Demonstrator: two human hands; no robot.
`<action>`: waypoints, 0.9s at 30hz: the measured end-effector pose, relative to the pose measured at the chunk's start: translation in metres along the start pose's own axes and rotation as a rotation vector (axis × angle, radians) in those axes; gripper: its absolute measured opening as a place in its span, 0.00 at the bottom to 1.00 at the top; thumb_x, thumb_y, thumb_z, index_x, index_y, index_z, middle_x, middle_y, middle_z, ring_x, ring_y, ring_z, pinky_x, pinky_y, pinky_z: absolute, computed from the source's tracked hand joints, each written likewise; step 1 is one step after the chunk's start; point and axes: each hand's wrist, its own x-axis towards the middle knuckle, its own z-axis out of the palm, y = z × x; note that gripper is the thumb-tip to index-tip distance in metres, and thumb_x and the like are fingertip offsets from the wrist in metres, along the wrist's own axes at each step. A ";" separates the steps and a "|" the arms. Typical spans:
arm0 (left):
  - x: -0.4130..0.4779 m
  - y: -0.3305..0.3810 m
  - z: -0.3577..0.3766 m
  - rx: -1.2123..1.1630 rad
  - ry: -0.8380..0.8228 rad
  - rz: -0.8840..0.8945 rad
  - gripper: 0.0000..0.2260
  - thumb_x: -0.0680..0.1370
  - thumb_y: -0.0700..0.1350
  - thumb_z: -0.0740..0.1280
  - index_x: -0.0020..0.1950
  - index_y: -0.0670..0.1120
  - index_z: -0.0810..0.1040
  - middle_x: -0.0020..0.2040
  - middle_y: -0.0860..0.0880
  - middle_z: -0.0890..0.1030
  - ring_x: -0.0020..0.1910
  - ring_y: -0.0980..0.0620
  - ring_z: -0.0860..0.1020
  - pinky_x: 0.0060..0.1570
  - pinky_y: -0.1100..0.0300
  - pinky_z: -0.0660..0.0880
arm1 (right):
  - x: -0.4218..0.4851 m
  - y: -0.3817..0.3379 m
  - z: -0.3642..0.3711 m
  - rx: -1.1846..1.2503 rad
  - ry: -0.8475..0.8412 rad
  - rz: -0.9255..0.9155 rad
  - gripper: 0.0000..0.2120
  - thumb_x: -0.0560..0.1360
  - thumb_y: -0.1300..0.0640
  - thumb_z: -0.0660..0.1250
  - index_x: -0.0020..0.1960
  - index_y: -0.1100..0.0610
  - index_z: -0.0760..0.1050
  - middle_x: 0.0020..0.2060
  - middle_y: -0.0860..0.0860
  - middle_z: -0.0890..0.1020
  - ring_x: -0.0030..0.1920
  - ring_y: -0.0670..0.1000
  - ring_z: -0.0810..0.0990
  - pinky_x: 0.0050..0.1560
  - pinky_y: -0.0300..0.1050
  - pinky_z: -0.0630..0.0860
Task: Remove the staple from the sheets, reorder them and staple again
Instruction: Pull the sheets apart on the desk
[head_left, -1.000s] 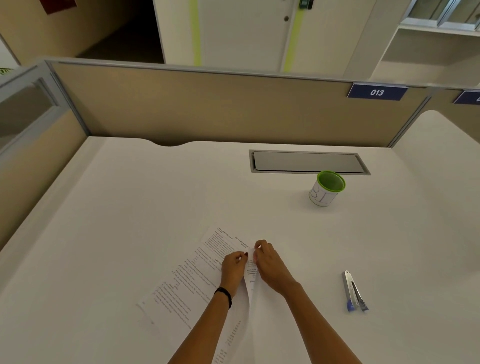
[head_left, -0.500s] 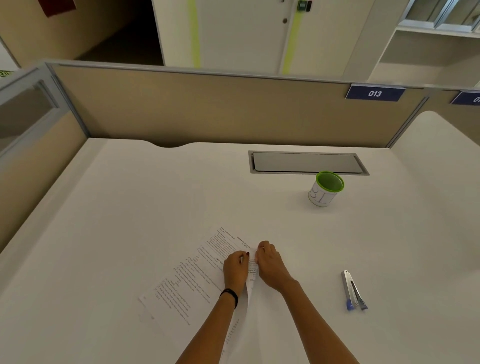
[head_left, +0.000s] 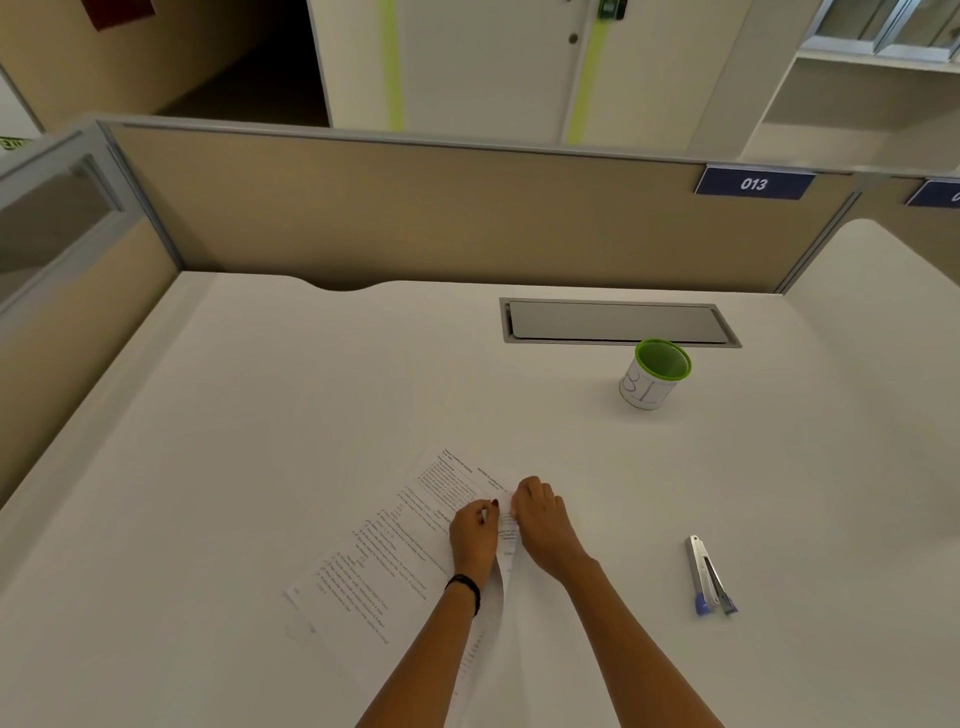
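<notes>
Printed white sheets lie slanted on the white desk, near its front. My left hand and my right hand meet at the sheets' upper right corner, fingers pinched on the paper there. One sheet is folded over to the right under my right forearm. The staple itself is too small to see. A small stapler with blue ends lies flat on the desk to the right of my hands.
A white cup with a green rim stands at the back right, in front of a grey cable hatch. Beige partition walls close the desk at the back and left.
Both hands stay pinched at the same corner of the sheets with only slight finger movement. The view has tilted a little.
</notes>
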 end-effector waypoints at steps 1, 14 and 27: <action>0.000 -0.001 -0.001 0.001 -0.020 -0.005 0.09 0.78 0.42 0.65 0.41 0.39 0.79 0.38 0.42 0.79 0.39 0.45 0.77 0.40 0.57 0.74 | -0.001 0.001 0.001 0.001 0.012 -0.004 0.12 0.81 0.57 0.52 0.60 0.59 0.67 0.58 0.55 0.71 0.52 0.51 0.70 0.51 0.40 0.66; -0.001 -0.002 -0.007 0.034 -0.176 0.085 0.14 0.72 0.43 0.73 0.56 0.42 0.78 0.49 0.49 0.81 0.46 0.52 0.79 0.43 0.72 0.73 | 0.001 0.011 -0.007 -0.116 -0.063 -0.088 0.12 0.80 0.58 0.51 0.60 0.60 0.67 0.65 0.55 0.67 0.61 0.54 0.68 0.60 0.44 0.66; -0.017 0.012 0.007 0.066 -0.091 0.197 0.05 0.74 0.38 0.70 0.49 0.43 0.80 0.42 0.53 0.78 0.40 0.55 0.76 0.37 0.80 0.70 | -0.007 0.005 -0.007 -0.077 -0.106 0.189 0.14 0.77 0.61 0.53 0.62 0.60 0.65 0.59 0.56 0.69 0.57 0.54 0.69 0.56 0.47 0.67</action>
